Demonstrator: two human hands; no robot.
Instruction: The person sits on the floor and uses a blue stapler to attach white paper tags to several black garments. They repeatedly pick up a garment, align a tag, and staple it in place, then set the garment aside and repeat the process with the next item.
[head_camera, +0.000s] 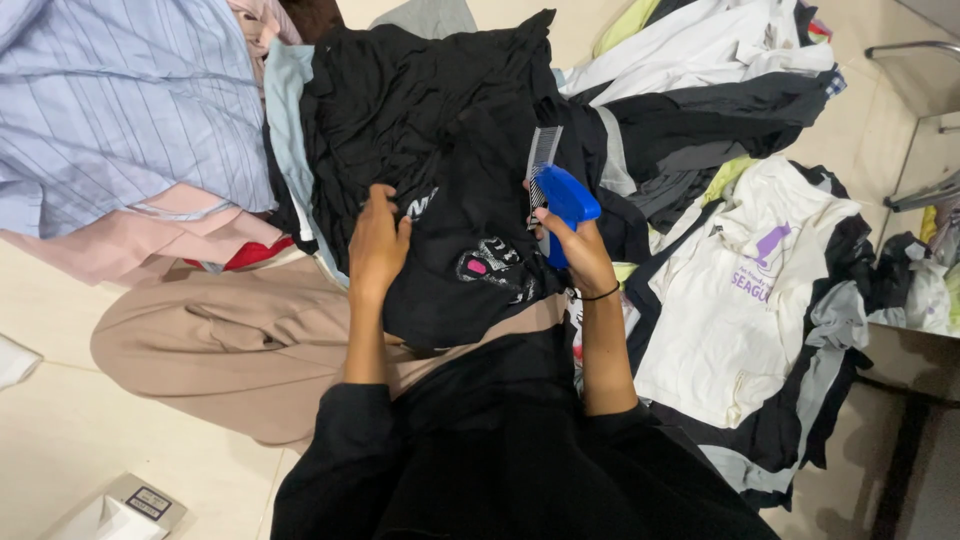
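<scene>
While the left hand (377, 243) pinched the black shirt (450, 200) mid-frame and the right hand (578, 255) gripped a blue tagger (562, 205), loose fabric risked bunching and misplacing the tag.

box (120, 510) | bottom-left floor | flat, white-grey | small dark-edged label (148, 502) on top

Person wears a black long-sleeved top, both sleeves pushed up to around the elbows, forearms bare. Thin black band around the right wrist (600, 293). Tan trousers over the legs. Left hand (377, 245) and right hand (580, 255) bare, no gloves.
</scene>
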